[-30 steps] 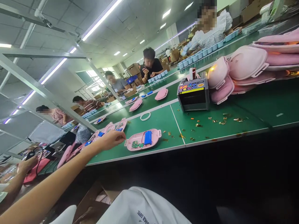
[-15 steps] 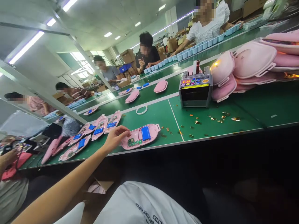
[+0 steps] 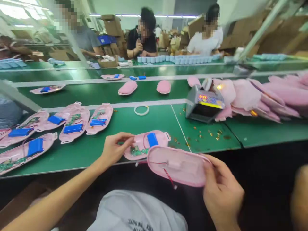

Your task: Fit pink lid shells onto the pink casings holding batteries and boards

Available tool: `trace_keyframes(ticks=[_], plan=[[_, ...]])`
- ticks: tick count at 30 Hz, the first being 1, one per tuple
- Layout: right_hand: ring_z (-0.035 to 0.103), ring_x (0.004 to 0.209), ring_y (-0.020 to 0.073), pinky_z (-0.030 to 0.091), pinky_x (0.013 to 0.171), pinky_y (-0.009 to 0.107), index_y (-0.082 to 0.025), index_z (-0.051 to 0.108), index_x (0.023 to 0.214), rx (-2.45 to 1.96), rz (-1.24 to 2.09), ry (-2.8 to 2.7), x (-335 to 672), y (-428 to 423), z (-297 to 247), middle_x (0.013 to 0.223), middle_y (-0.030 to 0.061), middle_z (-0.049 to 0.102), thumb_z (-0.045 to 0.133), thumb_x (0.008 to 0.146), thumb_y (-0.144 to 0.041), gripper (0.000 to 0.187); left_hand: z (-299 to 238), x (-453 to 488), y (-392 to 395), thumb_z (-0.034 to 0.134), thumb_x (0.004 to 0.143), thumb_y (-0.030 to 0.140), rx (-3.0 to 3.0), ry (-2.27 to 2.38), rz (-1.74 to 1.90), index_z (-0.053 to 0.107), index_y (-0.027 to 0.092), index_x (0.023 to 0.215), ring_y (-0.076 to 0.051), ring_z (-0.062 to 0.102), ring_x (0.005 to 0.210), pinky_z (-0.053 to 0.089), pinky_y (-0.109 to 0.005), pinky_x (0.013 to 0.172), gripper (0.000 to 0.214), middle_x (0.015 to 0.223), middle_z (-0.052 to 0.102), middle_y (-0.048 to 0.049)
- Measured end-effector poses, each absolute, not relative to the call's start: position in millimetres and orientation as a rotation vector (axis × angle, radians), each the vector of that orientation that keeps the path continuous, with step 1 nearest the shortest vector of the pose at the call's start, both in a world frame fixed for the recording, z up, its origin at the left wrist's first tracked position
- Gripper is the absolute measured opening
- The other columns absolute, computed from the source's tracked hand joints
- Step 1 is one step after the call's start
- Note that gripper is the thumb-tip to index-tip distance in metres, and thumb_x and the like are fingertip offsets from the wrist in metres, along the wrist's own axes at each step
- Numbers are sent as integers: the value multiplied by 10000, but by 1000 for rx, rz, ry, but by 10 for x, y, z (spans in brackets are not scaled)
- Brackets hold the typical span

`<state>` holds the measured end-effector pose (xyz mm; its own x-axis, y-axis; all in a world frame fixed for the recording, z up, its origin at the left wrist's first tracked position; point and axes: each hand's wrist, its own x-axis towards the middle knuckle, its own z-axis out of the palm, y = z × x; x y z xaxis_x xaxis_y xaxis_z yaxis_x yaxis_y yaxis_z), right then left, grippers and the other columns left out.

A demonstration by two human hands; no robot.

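Observation:
My left hand (image 3: 115, 150) pinches the left end of an open pink shell (image 3: 154, 145) lying at the near edge of the green table (image 3: 96, 150). A blue battery (image 3: 152, 140) and a green circuit board (image 3: 137, 151) sit inside that shell. Below the table edge my right hand (image 3: 222, 192) holds a pink cover (image 3: 179, 166) by its right end. The cover lies hollow side up with a thin red wire (image 3: 168, 177) hanging from it.
Several more open pink shells with blue batteries (image 3: 72, 123) lie to the left. A tape dispenser (image 3: 204, 104) stands right of centre beside a heap of pink covers (image 3: 264, 96). A white ring (image 3: 141, 110) and gold scraps (image 3: 207, 133) lie on the table. Three people sit opposite.
The camera has tipped down and turned. My right hand has come into view holding a pink cover. My left hand has closed on the end of the shell with the battery.

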<state>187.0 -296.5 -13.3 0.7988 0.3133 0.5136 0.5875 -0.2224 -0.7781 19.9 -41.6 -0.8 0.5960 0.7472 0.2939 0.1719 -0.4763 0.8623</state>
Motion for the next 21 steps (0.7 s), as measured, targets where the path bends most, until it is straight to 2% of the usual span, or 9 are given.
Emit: trace_keyframes(ticks=[3,7,9,11,14,18,19,21], plan=[[660,835,121,509,763,194,-175,721,989,-1737,-403,-970,2008,-2245,-49,952,36,695,539,996,-360,260,-16,142,-369,665,854,279,1923,640,989,736,168,824,-156,705,602,577,-227,564,135,711,731,-38],[651,805,125,490,725,193,-143,714,984,-1650,-398,-891,1978,-1735,-58,948,60,692,599,966,-355,242,-76,144,-331,687,876,182,2057,509,1359,754,210,860,-164,699,880,616,-272,771,74,987,698,-73],[646,789,130,496,707,201,-120,705,986,-1589,-316,-822,1922,-1635,-60,944,74,688,631,947,-365,259,-100,146,-327,696,872,137,2069,515,1460,753,220,880,-162,677,955,621,-283,810,101,1112,633,-81],[639,785,134,496,705,214,-104,704,989,-1575,-298,-806,1858,-1569,-43,944,83,683,637,944,-362,270,-103,135,-330,694,876,121,2043,498,1455,749,218,894,-164,664,1016,631,-280,818,113,1194,578,-85],[623,785,130,479,701,225,-101,712,992,-1574,-447,-824,1762,-1487,-5,929,85,679,629,950,-299,218,-79,98,-335,705,875,138,2086,457,1385,750,221,912,-187,641,1101,632,-304,864,102,1245,563,-85],[617,784,128,478,716,237,-116,715,977,-1493,-500,-882,1715,-1417,2,902,73,672,648,932,-251,157,-81,84,-329,677,890,123,1974,555,1419,736,227,912,-174,685,1013,636,-291,809,122,1253,607,-80],[619,782,130,482,719,240,-115,712,980,-1490,-445,-858,1734,-1403,-3,910,75,673,657,928,-273,176,-93,95,-322,691,880,135,1853,570,1402,717,228,954,-164,707,940,638,-278,766,122,1208,642,-78],[630,796,143,493,729,249,-110,702,988,-1511,-300,-792,1807,-1376,-2,937,83,677,666,924,-340,242,-116,125,-297,729,849,181,1537,565,1259,621,239,1113,-154,730,777,631,-257,659,291,1059,712,-65]])
